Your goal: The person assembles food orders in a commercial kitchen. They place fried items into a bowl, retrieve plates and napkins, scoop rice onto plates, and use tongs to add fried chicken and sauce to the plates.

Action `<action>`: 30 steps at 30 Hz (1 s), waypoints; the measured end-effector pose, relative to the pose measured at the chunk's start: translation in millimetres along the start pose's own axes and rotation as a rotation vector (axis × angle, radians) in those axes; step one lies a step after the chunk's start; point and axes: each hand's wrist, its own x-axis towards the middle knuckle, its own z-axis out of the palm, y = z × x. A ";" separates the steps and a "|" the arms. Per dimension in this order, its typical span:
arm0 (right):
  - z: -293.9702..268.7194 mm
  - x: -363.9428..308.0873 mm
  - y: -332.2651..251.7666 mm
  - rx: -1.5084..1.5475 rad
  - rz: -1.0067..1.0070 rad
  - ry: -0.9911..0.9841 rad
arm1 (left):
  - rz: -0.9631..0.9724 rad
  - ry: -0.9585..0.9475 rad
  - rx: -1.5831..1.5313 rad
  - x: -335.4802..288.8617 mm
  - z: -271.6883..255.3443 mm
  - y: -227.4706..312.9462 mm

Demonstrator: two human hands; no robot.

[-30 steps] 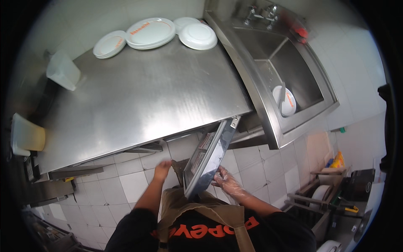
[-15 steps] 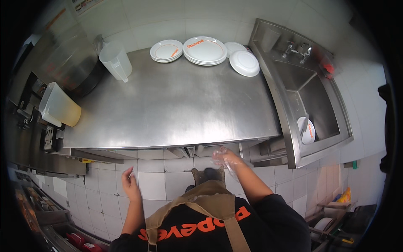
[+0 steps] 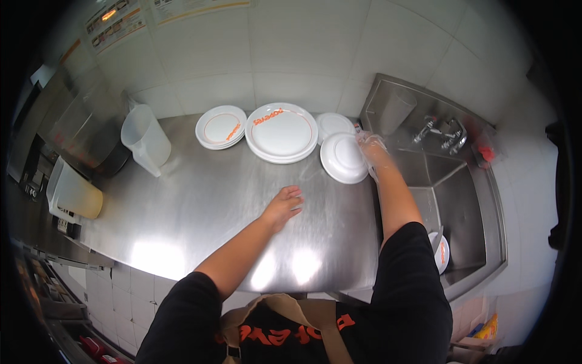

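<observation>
Plate (image 3: 342,156), white and upturned, lies immediately left of my gloved right hand (image 3: 374,150), its right rim up against the fingertips. From out here I cannot tell how far that grip is closed or whether it has hold of the rim; the clear glove blurs the fingers. Just left of the grip and beyond that rim, I see a second plate (image 3: 333,124), partly covered; farther left come the large plate stack (image 3: 282,134) and small plate stack (image 3: 219,127). The sink (image 3: 464,212) is to the grip's right. Left and nearer me, my bare left hand (image 3: 283,208) hangs over the steel counter (image 3: 194,200), fingers loosely parted, holding nothing.
</observation>
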 end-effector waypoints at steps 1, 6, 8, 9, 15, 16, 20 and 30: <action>2.5 14.9 2.8 -0.141 -0.176 -0.091 | 0.009 0.018 -0.048 24.0 14.5 2.2; 0.9 43.5 -2.6 -0.202 -0.048 -0.415 | -0.013 0.120 -0.078 99.7 69.8 10.7; -5.8 53.5 -2.5 -0.232 -0.167 -0.391 | 0.013 0.206 -0.150 115.6 77.2 9.2; -6.6 63.0 -3.0 -0.328 -0.258 -0.313 | 0.040 0.252 -0.210 122.9 79.0 7.7; 33.7 132.9 -2.9 -0.176 -0.221 -0.226 | 0.234 0.281 -0.436 148.1 75.8 -14.1; 39.2 139.9 -2.2 -0.195 -0.189 -0.297 | 0.266 0.272 -0.429 150.3 76.2 -16.7; 36.6 145.5 -0.6 -0.213 -0.243 -0.418 | 0.280 0.333 -0.380 154.4 84.0 -19.6; 25.6 78.0 0.8 -0.002 -0.081 -0.512 | 0.181 0.458 -0.312 115.4 92.4 -12.2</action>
